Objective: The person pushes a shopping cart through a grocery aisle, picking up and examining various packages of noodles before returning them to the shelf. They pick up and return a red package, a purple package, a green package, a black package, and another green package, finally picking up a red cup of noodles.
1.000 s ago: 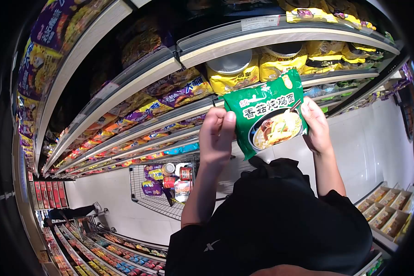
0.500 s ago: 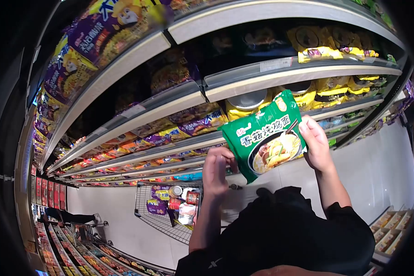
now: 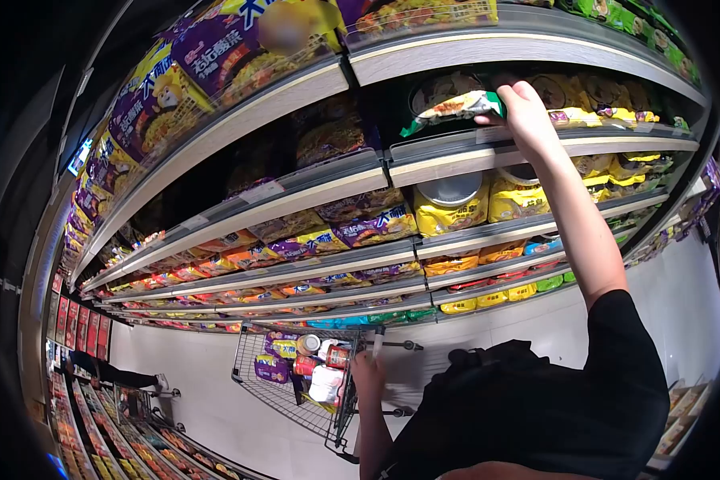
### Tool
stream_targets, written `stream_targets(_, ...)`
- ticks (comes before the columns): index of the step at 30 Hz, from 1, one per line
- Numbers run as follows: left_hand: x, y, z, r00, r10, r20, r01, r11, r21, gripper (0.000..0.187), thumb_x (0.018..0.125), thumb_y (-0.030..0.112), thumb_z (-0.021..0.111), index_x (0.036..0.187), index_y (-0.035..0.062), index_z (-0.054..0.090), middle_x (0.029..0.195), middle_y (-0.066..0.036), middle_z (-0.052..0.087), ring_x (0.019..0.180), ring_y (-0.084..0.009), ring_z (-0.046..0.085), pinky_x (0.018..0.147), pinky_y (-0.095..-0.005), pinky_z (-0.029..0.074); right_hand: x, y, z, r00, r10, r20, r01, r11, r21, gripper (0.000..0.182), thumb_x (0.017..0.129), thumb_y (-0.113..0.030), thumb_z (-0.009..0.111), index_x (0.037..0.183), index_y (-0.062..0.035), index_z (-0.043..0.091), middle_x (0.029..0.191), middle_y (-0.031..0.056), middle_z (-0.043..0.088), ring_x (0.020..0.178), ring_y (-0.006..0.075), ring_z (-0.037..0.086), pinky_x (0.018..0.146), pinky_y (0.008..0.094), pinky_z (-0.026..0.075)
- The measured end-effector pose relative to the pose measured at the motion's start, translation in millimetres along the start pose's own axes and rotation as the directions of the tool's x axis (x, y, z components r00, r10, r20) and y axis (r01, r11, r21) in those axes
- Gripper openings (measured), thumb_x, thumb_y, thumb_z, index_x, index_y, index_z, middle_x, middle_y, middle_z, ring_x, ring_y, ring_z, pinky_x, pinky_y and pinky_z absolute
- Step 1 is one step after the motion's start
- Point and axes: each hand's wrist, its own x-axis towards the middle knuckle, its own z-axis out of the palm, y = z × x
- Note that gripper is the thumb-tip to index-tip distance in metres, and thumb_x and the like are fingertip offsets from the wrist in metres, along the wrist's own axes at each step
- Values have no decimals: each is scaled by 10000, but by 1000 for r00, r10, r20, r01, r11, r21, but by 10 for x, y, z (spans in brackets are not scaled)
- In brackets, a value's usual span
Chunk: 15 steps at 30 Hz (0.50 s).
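My right hand (image 3: 526,120) reaches into an upper shelf, its fingers closed round one end of a green instant noodle packet (image 3: 454,106). The packet now lies nearly flat at the shelf's front lip, so only its edge and part of its printed picture show. Lower down, my left hand (image 3: 368,376) is closed on the handle (image 3: 378,342) of a wire shopping cart (image 3: 256,384). Inside the cart are purple and yellow noodle packs (image 3: 274,370), a red tub (image 3: 338,357) and a white pack (image 3: 326,384).
Purple noodle bags (image 3: 224,60) fill the top shelf at left. Yellow packs with grey bowls (image 3: 452,204) stand one shelf below my right hand. Another person (image 3: 116,372) is with a second cart (image 3: 140,404) farther down the aisle, at lower left.
My right hand has carried the green noodle packet up from in front of me to the upper shelf. My left hand has let go of it and dropped to the cart handle.
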Motion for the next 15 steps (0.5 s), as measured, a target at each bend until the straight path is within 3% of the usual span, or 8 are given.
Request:
stream_targets(2,-315,-85,33,912,-410,25,401,902,162,443,942,311,767,1246,26,615,1148,-242,663,1163,-423,635,941,-593,526,19,-97,128,999,-18,31,17,999,32,290,1063,-72,461,1243,85,626,1107,176,686,852,221,769,776,347,685)
stream_targets(5,-746,-362,217,807,-578,125,538,805,249,471,922,349,776,1214,24,600,1131,-235,659,1135,-448,657,923,-594,549,156,-153,120,983,135,123,-104,967,-232,394,1037,-29,428,1358,87,626,1133,192,715,820,226,775,739,313,662)
stream_targets(6,-778,-348,213,801,-586,123,548,800,245,471,922,349,776,1214,24,600,1131,-235,659,1135,-448,657,923,-594,549,91,-183,218,997,62,54,-46,968,-248,395,994,-68,486,1295,80,695,1051,245,765,875,306,784,776,371,637)
stream_targets(7,-764,-285,151,813,-559,164,515,822,243,460,930,356,769,1191,20,596,1138,-238,664,1112,-458,672,903,-596,559,120,-166,228,996,66,61,-49,967,-251,395,994,-68,486,1295,80,695,1051,245,765,875,306,784,776,371,637)
stream_targets(9,-707,-215,100,821,-530,212,481,842,244,450,938,364,762,1168,17,592,1145,-241,668,1089,-467,687,882,-598,570,309,-91,126,980,-82,182,198,515,-834,378,929,-129,550,1184,64,750,993,314,757,942,426,760,857,459,606)
stream_targets(10,-688,-217,116,789,-570,229,518,818,249,458,939,386,754,1165,28,580,1183,-249,671,1095,-497,681,914,-611,554,418,63,112,950,-209,233,302,416,-858,367,885,-186,581,1097,43,773,1020,355,712,1007,494,716,934,506,570)
stream_targets(13,-649,-231,136,744,-614,263,562,788,250,470,941,408,744,1168,40,560,1214,-261,672,1114,-525,673,944,-626,537,303,117,145,905,-318,282,391,364,-845,313,896,-191,607,1053,33,758,1019,333,725,1029,482,716,913,521,577)
stream_targets(15,-595,-211,140,734,-620,276,571,784,243,473,942,406,743,1175,40,553,1207,-265,671,1129,-525,670,941,-628,535,257,108,95,904,-284,318,384,218,-897,307,891,-166,614,1090,40,723,1028,331,724,1006,475,720,899,526,580)
